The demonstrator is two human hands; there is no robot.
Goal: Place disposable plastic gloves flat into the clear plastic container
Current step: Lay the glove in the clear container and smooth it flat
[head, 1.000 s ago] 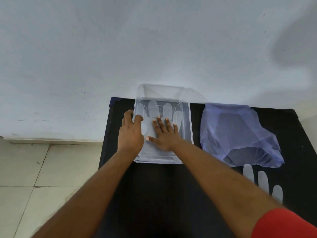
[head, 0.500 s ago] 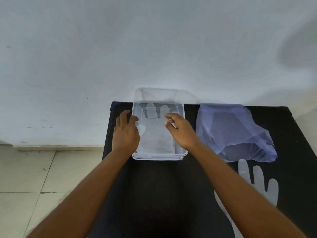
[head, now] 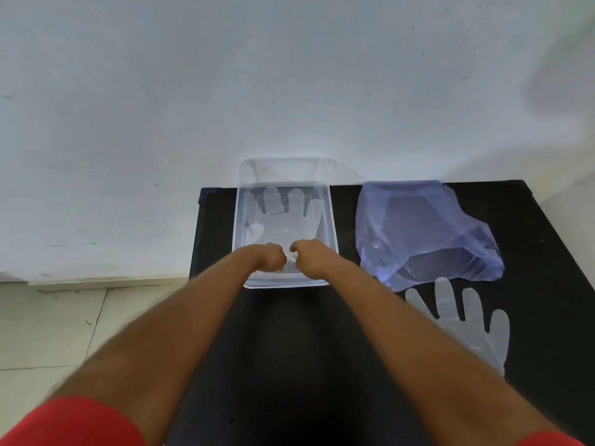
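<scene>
While both our hands sit curled at the near end of the clear container (head: 333, 220), the left hand (head: 269, 257) and right hand (head: 309, 257) each seem to pinch the cuff of the glove (head: 283, 217) lying flat inside, fingers pointing to the far wall, though we cannot tell for sure how tight the hold is. We judge this the smoothing step, so next we let go and reach right for the spare glove (head: 467, 320) on the near black table (head: 289, 349), beside the blue bag (head: 425, 230).

container mouth (head: 331, 220): far half open, both hands fill near end
right: blue bag (head: 425, 230), spare glove (head: 463, 320)
table (head: 289, 349) front: arms cross
</scene>
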